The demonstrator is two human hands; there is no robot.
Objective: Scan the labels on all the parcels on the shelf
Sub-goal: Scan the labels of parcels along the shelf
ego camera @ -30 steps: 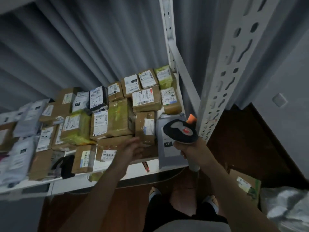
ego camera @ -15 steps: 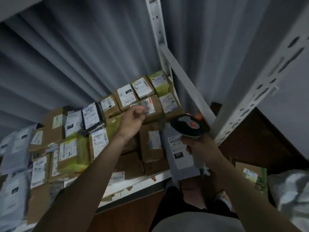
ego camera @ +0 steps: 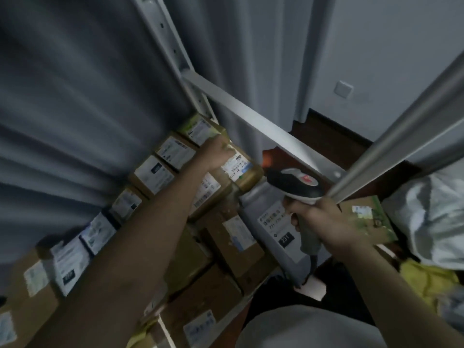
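Note:
Many labelled cardboard parcels lie packed on the white shelf (ego camera: 263,126). My left hand (ego camera: 216,153) reaches to the far right back corner, its fingers curled on the far edge of a brown parcel (ego camera: 242,170) with a white label, just below a green-wrapped parcel (ego camera: 198,129). My right hand (ego camera: 316,219) grips the handle of a black-and-white barcode scanner (ego camera: 293,183), whose head points at that brown parcel. A grey mailer bag (ego camera: 271,222) marked 231 lies under the scanner. The frame is blurred by motion.
A grey shelf post (ego camera: 401,136) rises close by the scanner on the right. Grey curtains (ego camera: 75,96) hang behind the shelf. On the floor to the right sit a green-printed box (ego camera: 369,217), a white bag (ego camera: 439,217) and something yellow (ego camera: 426,280).
My left hand has travelled from the front parcels up to the back right corner and closed on the brown parcel. The scanner has followed toward that corner, and my view has swung right.

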